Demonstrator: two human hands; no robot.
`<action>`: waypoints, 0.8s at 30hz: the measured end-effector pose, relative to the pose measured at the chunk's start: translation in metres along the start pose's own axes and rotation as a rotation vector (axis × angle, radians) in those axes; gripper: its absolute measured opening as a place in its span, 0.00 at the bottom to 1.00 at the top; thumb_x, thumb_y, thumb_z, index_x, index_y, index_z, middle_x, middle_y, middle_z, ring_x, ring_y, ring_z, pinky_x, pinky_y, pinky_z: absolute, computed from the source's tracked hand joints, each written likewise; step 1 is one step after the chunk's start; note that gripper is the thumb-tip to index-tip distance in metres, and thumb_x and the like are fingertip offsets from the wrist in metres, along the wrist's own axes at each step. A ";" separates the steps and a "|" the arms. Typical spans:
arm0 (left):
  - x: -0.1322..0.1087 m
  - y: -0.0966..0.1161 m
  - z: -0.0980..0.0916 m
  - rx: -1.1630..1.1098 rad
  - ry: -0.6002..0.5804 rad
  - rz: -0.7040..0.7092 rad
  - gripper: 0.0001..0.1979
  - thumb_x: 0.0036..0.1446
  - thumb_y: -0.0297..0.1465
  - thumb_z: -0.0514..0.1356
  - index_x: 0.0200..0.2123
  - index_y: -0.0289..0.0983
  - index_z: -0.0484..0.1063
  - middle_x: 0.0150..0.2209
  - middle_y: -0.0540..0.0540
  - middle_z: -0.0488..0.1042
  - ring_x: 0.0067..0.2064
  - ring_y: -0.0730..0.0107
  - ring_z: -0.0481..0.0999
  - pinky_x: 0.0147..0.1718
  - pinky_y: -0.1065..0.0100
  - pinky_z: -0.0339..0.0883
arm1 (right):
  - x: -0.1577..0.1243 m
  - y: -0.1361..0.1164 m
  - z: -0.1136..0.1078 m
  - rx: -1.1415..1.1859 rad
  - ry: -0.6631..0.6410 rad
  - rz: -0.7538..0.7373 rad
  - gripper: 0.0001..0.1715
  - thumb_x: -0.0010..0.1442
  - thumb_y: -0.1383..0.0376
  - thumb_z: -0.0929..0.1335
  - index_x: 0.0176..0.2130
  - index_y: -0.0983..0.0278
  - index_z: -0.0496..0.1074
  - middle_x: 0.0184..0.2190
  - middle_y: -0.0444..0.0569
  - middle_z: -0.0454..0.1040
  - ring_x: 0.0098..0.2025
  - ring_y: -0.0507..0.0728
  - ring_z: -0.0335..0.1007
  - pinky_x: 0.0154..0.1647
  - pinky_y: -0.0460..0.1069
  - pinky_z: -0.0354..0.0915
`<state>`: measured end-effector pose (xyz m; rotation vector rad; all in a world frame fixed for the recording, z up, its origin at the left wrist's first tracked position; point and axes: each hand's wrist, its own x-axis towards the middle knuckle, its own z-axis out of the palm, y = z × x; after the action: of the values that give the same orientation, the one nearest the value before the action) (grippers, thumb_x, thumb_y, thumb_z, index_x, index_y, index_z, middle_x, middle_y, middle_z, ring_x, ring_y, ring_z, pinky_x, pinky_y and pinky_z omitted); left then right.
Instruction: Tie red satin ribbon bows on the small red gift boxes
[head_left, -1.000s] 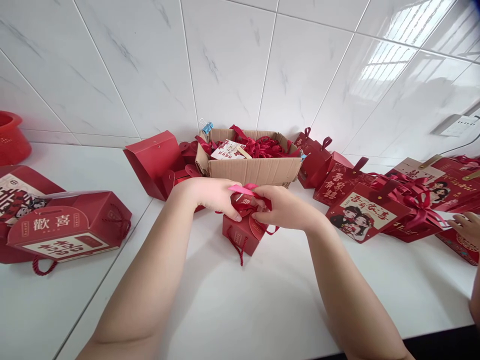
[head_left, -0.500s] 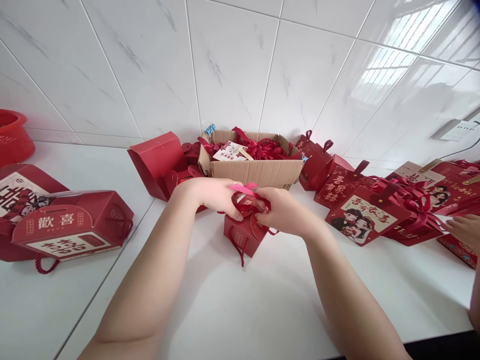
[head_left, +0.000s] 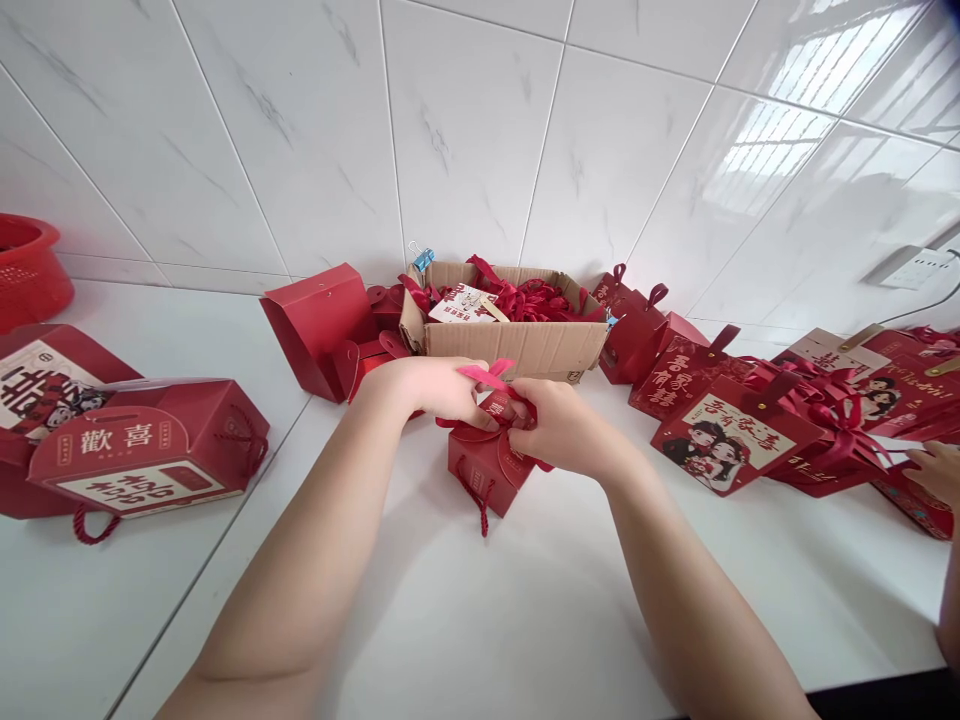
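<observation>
A small red gift box (head_left: 486,470) stands on the white table in front of me, a twisted red cord hanging from its near side. A pink-red ribbon (head_left: 491,376) crosses above its top. My left hand (head_left: 444,388) comes in over the box's left side, fingers closed on the ribbon. Closed too, my right hand (head_left: 556,425) grips the ribbon at the right of the box top, its thumb close to the lid. My fingers partly hide the lid and the ribbon's middle.
Behind the box sits a cardboard box (head_left: 517,345) full of red ribbons. Larger red gift boxes (head_left: 150,450) lie at left, near a red basket (head_left: 34,270). Several decorated boxes (head_left: 727,435) crowd the right, where another person's hand (head_left: 936,470) reaches in.
Over the small box, the ribbon's loose end has shifted and now sticks out to the right above my fingers. My hands have moved slightly. The other person's hand has shifted a little right.
</observation>
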<state>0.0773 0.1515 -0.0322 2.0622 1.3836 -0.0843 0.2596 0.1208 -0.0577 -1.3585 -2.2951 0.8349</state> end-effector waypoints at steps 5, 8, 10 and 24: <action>-0.002 0.003 -0.002 0.033 -0.069 0.036 0.18 0.44 0.43 0.62 0.40 0.45 0.74 0.34 0.50 0.75 0.35 0.62 0.74 0.31 0.67 0.64 | 0.001 0.001 0.000 0.024 -0.022 0.005 0.15 0.43 0.74 0.64 0.24 0.61 0.51 0.22 0.40 0.58 0.22 0.48 0.52 0.18 0.45 0.49; -0.003 0.002 -0.003 0.045 -0.064 0.060 0.25 0.41 0.45 0.65 0.45 0.48 0.73 0.44 0.50 0.76 0.42 0.59 0.74 0.35 0.67 0.65 | 0.001 0.002 -0.001 0.042 -0.022 -0.012 0.13 0.43 0.74 0.63 0.24 0.61 0.52 0.22 0.40 0.59 0.22 0.48 0.54 0.18 0.45 0.50; -0.003 0.001 -0.003 0.066 -0.051 0.061 0.30 0.37 0.45 0.67 0.48 0.49 0.72 0.49 0.50 0.74 0.47 0.57 0.73 0.38 0.67 0.66 | 0.000 0.003 -0.001 0.046 -0.018 -0.013 0.13 0.43 0.74 0.63 0.25 0.61 0.53 0.23 0.40 0.60 0.22 0.48 0.54 0.18 0.45 0.50; -0.003 0.009 -0.001 0.092 -0.087 -0.007 0.24 0.38 0.44 0.66 0.41 0.45 0.70 0.41 0.50 0.76 0.40 0.59 0.75 0.31 0.67 0.65 | 0.001 0.004 -0.001 0.033 -0.010 -0.028 0.13 0.42 0.74 0.63 0.24 0.61 0.53 0.22 0.39 0.59 0.22 0.48 0.53 0.16 0.43 0.51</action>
<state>0.0835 0.1478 -0.0256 2.1026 1.3571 -0.2419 0.2625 0.1238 -0.0597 -1.3086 -2.2922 0.8686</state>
